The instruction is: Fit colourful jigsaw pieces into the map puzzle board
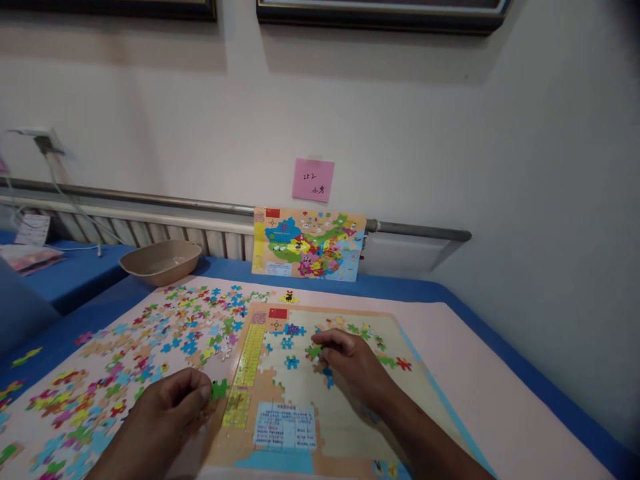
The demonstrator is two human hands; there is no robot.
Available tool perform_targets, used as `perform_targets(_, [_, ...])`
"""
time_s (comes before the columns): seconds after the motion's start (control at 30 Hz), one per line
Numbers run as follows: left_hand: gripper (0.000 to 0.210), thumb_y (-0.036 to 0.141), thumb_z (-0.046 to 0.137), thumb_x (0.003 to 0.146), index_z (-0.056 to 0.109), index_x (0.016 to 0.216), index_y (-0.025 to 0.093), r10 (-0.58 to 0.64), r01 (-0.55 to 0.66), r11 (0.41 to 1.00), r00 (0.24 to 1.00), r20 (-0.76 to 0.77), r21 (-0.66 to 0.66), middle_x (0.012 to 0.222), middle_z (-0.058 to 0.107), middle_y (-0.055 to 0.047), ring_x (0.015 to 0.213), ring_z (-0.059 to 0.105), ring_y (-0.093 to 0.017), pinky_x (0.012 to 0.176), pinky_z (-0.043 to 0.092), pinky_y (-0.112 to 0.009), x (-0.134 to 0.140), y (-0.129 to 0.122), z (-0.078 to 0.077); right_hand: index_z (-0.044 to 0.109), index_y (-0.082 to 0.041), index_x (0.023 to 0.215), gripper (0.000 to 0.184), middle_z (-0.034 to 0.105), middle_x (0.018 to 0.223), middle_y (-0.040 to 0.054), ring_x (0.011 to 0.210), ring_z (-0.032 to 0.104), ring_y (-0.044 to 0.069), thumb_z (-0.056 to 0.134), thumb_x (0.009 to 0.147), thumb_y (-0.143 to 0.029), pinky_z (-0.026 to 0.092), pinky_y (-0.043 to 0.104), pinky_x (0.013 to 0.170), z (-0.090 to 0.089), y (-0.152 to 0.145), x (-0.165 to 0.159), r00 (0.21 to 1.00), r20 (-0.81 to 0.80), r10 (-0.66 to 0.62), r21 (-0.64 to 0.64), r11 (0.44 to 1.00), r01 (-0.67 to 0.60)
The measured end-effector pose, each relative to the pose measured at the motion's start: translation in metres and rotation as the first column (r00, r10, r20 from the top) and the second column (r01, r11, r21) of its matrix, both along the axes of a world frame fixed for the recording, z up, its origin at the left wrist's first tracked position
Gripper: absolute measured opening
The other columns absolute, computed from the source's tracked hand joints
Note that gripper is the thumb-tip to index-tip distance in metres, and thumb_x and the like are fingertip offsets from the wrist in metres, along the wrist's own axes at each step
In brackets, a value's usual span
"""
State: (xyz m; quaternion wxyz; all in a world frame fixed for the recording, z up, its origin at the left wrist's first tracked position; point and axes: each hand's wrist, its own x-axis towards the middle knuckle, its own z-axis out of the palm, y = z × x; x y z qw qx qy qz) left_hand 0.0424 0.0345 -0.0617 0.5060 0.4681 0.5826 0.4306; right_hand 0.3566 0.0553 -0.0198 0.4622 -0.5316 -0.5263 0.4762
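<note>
My right hand (353, 363) is over the puzzle board (360, 427), its thumb and fingers pinched on a green puzzle piece (313, 351). Just under it lies a dark blue puzzle piece (328, 377). Beside the board's left edge, my left hand (175, 407) is closed in a pinch, with another green puzzle piece (219, 389) at its fingertips. Several blue puzzle pieces (291, 362) rest loose inside the board's frame. Along its upper part sit more green and tan pieces, with a red puzzle piece (403, 363) at the right. My left palm is hidden.
Many loose puzzle pieces (143, 363) cover the pink sheet on the left. A tan bowl (163, 262) stands behind them. The printed map picture (310, 243) leans against the wall, below a pink note (313, 180). A metal pipe (425, 231) runs along the wall.
</note>
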Motion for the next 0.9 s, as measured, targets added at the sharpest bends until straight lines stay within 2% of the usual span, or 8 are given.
perform_targets(0.2, [0.046,0.06,0.077,0.07,0.058,0.075,0.018,-0.036,0.038,0.998,0.999,0.038,-0.049,0.056,0.048,0.006,0.046,0.038,-0.008,0.043,0.025,-0.019,0.002,-0.002,0.005,0.074,-0.015,0.09,0.036,0.066,0.073,0.0051,0.069,0.06,0.02,0.063,0.06,-0.033,0.047,0.035,0.067,0.0,0.001,-0.001,0.998,-0.056,-0.042,-0.054,0.998,0.039])
perform_targets(0.4, [0.047,0.063,0.074,0.07,0.058,0.074,0.019,0.007,-0.006,1.0,1.0,0.025,-0.026,0.055,0.049,0.005,0.046,0.04,-0.009,0.043,0.026,-0.02,0.002,-0.002,0.003,0.072,-0.013,0.091,0.042,0.066,0.071,0.005,0.067,0.061,0.02,0.06,0.057,-0.035,0.047,0.035,0.067,0.003,0.0,-0.003,0.997,-0.038,-0.073,-0.08,0.994,0.07])
perform_targets(0.5, [0.048,0.064,0.074,0.069,0.058,0.074,0.02,-0.022,0.023,0.999,1.0,0.019,-0.049,0.054,0.049,0.005,0.044,0.039,-0.01,0.043,0.026,-0.02,0.001,-0.001,0.001,0.071,-0.014,0.094,0.043,0.064,0.072,0.0037,0.065,0.061,0.02,0.057,0.059,-0.035,0.047,0.035,0.065,-0.001,0.001,-0.001,0.998,-0.034,-0.059,-0.055,0.997,0.057])
perform_targets(0.63, [0.049,0.067,0.072,0.07,0.058,0.075,0.02,-0.028,0.027,0.998,1.0,-0.013,-0.051,0.054,0.048,0.005,0.043,0.038,-0.01,0.043,0.023,-0.021,0.0,-0.001,-0.001,0.073,-0.016,0.101,0.049,0.063,0.083,0.0033,0.067,0.06,0.018,0.053,0.058,-0.029,0.048,0.034,0.063,-0.014,0.004,0.002,0.997,-0.056,-0.044,-0.004,0.999,0.044])
perform_targets(0.77, [0.049,0.068,0.071,0.072,0.058,0.073,0.02,-0.063,0.062,0.996,0.998,-0.016,-0.065,0.054,0.047,0.005,0.044,0.037,-0.01,0.043,0.023,-0.021,-0.002,0.0,-0.001,0.069,-0.016,0.092,0.038,0.063,0.073,0.0022,0.063,0.059,0.017,0.052,0.06,-0.026,0.044,0.03,0.059,-0.026,0.005,0.003,0.997,-0.064,-0.051,-0.04,0.998,0.048])
perform_targets(0.9, [0.047,0.064,0.073,0.071,0.06,0.072,0.019,-0.072,0.07,0.996,0.997,-0.034,-0.055,0.056,0.05,0.004,0.047,0.039,-0.01,0.045,0.026,-0.021,-0.001,0.001,0.001,0.062,-0.018,0.089,0.028,0.062,0.065,-0.0001,0.053,0.054,0.014,0.059,0.063,-0.027,0.04,0.027,0.052,-0.028,0.005,0.0,0.984,-0.161,-0.076,-0.068,0.995,0.066])
